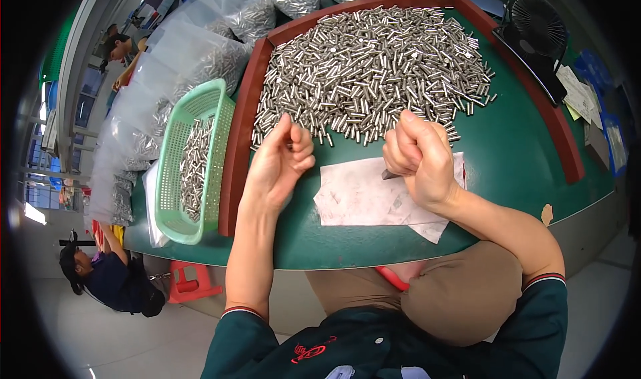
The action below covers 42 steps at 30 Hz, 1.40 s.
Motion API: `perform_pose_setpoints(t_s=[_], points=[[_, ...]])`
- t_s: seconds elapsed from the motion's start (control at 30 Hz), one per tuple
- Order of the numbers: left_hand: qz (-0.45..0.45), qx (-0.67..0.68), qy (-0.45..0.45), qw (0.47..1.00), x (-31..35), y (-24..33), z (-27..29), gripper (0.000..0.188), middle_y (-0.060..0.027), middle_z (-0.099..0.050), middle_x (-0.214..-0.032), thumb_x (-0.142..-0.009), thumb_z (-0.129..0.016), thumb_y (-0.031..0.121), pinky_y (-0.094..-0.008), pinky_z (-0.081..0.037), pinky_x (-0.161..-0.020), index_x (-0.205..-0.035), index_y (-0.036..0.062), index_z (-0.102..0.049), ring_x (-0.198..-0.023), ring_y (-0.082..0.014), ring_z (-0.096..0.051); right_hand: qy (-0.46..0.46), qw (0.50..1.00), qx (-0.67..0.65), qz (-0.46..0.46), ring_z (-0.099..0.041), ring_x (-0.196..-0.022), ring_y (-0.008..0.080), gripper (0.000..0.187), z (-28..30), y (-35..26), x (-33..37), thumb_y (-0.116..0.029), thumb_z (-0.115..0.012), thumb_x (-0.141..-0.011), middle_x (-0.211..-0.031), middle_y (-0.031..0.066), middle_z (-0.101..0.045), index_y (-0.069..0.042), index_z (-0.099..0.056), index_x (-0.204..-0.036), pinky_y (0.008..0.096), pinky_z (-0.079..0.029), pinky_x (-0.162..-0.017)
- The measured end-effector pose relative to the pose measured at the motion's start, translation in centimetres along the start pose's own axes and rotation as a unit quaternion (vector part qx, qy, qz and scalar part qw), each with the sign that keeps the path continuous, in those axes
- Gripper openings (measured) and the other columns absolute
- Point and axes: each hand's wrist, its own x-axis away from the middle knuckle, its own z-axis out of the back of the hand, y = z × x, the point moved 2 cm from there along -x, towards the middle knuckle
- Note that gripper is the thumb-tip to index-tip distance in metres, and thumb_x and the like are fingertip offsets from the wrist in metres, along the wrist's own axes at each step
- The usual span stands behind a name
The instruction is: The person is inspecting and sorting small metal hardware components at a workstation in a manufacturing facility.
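Note:
A large heap of short, shiny metal pins (374, 65) covers the far part of the green table. At the heap's near left edge is my left hand (284, 162), its fingers curled in toward the palm; whatever they hold, if anything, is hidden. My right hand (424, 155) makes a fist over a stained whitish cloth (360, 195) in front of the heap. From the underside of that fist pokes a small dark grey piece (388, 174), mostly covered by the fingers.
Dark red wooden rails (242, 145) frame the heap. Left of them stands a light green basket (167, 179) with more pins. Clear bags (250, 19) of pins line the far left edge. A black fan (534, 25) stands far right. A person (117, 272) is at lower left.

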Motion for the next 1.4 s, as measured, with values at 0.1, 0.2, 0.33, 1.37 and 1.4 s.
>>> perform_pose_setpoints(t_s=[0.1,0.2,0.33,1.37,1.4], points=[[-0.135,-0.435,0.126,0.881,0.7,1.7,-0.4,0.022,0.0059,-0.036,-0.051,-0.083,-0.055,0.020,-0.0208,-0.023,-0.044,-0.070,0.0016,-0.054,-0.045,-0.0050,-0.028,-0.001,1.000,0.002,-0.005,-0.016,-0.038,0.0084,0.043,-0.1,0.2,-0.1,-0.022,-0.033,-0.088,-0.041,-0.0010,-0.023,-0.012,-0.023,-0.047,0.0248,-0.015,-0.038],[-0.183,-0.715,0.178,0.651,1.1,2.1,-0.6,0.011,-0.0017,-0.034,-0.046,-0.068,-0.064,0.007,-0.0279,-0.030,-0.043,-0.075,0.0004,-0.059,-0.042,-0.0101,-0.035,-0.004,1.000,0.003,-0.006,-0.016,-0.038,0.0088,0.043,0.0,0.1,-0.2,-0.022,-0.032,-0.089,-0.041,-0.0008,-0.023,-0.012,-0.024,-0.047,0.0249,-0.016,-0.039],[-0.140,-0.765,0.153,0.610,1.3,1.7,-0.8,0.011,-0.0060,-0.038,-0.046,-0.066,-0.064,0.007,-0.0293,-0.032,-0.045,-0.075,0.0022,-0.058,-0.043,-0.0139,-0.040,-0.007,1.000,0.005,-0.009,-0.015,-0.038,0.0091,0.045,0.0,0.1,-0.3,-0.023,-0.031,-0.089,-0.040,-0.0005,-0.023,-0.012,-0.023,-0.047,0.0253,-0.016,-0.039],[0.105,-0.136,-0.073,0.982,0.0,-3.3,-2.2,0.018,-0.0042,-0.053,-0.076,-0.085,-0.053,0.015,-0.0152,-0.030,-0.045,-0.095,0.0005,-0.053,-0.053,-0.0036,-0.036,0.005,1.000,-0.006,-0.009,-0.017,-0.036,0.0084,0.045,0.1,0.0,-0.2,-0.024,-0.033,-0.089,-0.040,-0.0006,-0.024,-0.012,-0.024,-0.047,0.0246,-0.016,-0.037],[0.102,-0.176,-0.074,0.976,0.1,-3.3,-2.3,0.017,-0.0033,-0.053,-0.074,-0.085,-0.053,0.015,-0.0154,-0.029,-0.044,-0.094,0.0012,-0.053,-0.051,-0.0033,-0.035,0.007,1.000,-0.004,-0.007,-0.017,-0.036,0.0084,0.045,0.1,0.0,-0.2,-0.024,-0.033,-0.089,-0.040,-0.0005,-0.024,-0.012,-0.024,-0.047,0.0245,-0.016,-0.037]])
